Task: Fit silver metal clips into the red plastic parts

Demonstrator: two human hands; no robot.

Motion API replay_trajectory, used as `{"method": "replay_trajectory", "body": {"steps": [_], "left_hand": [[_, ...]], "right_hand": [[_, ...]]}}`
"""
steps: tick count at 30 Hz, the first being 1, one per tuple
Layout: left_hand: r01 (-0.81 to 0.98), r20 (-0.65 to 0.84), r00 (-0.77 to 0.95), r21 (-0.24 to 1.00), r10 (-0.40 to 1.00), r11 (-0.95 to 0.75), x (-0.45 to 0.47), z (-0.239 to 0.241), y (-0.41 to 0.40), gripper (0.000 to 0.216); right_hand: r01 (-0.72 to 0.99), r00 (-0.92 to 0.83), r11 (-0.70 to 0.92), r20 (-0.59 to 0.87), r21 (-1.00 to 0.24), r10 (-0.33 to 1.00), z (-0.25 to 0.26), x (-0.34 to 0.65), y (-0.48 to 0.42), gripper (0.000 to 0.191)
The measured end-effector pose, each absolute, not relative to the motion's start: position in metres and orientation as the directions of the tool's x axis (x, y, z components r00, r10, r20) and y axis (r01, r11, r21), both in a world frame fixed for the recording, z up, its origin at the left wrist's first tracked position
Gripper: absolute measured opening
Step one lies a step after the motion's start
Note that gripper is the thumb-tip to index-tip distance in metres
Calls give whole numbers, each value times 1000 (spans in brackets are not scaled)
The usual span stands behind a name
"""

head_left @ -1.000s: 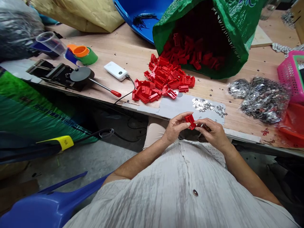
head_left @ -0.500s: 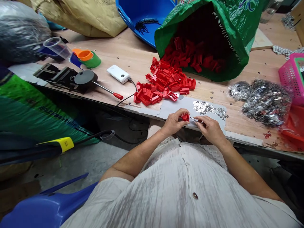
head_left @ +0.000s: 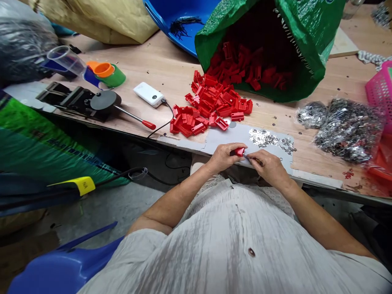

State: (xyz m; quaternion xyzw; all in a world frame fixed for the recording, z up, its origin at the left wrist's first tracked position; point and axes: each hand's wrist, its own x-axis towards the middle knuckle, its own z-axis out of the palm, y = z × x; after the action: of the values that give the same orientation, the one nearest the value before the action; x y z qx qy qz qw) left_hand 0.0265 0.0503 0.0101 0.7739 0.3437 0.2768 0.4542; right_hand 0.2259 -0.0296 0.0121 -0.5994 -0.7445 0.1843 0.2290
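Note:
My left hand [head_left: 225,157] pinches a small red plastic housing [head_left: 239,152] between thumb and fingers, just over the table's front edge. Close on its right, my right hand [head_left: 269,165] is closed around a thin screwdriver-like tool [head_left: 259,162] with a dark shaft and a yellowish handle. The tool's tip meets the right end of the red housing; whether it is inside cannot be made out. Beyond both hands, small shiny metal pieces [head_left: 263,138] lie spread on a grey sheet [head_left: 228,139]. A heap of similar red housings [head_left: 211,102] rises behind the sheet.
A green sack [head_left: 309,87] spills red housings onto the table. Behind it is a blue basin [head_left: 183,47] with black strips. To the left are a white power bank [head_left: 149,94] and a red-handled lever press [head_left: 104,101]. Bagged metal parts [head_left: 346,130] and a pink basket [head_left: 376,87] stand right.
The red housing has turned in my left hand. My right hand has brought the tool's tip against it, and more of the tool's handle shows. The view has shifted slightly.

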Motion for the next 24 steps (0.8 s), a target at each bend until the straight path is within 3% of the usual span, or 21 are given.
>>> {"method": "replay_trajectory", "body": {"steps": [7, 16, 19, 24], "left_hand": [[275, 110, 612, 899, 783, -341, 26, 9, 52, 35], [282, 73, 572, 918, 817, -279, 29, 4, 48, 30], [285, 70, 576, 917, 814, -280, 30, 7, 47, 30], [270, 90, 550, 922, 830, -279, 26, 11, 42, 28]], "right_hand": [[825, -119, 132, 59, -550, 991, 21, 218, -30, 20], [907, -62, 27, -68, -421, 996, 32, 203, -19, 21], [891, -58, 18, -74, -454, 996, 32, 203, -18, 20], [783, -117, 72, -32, -618, 993, 33, 215, -28, 21]]}}
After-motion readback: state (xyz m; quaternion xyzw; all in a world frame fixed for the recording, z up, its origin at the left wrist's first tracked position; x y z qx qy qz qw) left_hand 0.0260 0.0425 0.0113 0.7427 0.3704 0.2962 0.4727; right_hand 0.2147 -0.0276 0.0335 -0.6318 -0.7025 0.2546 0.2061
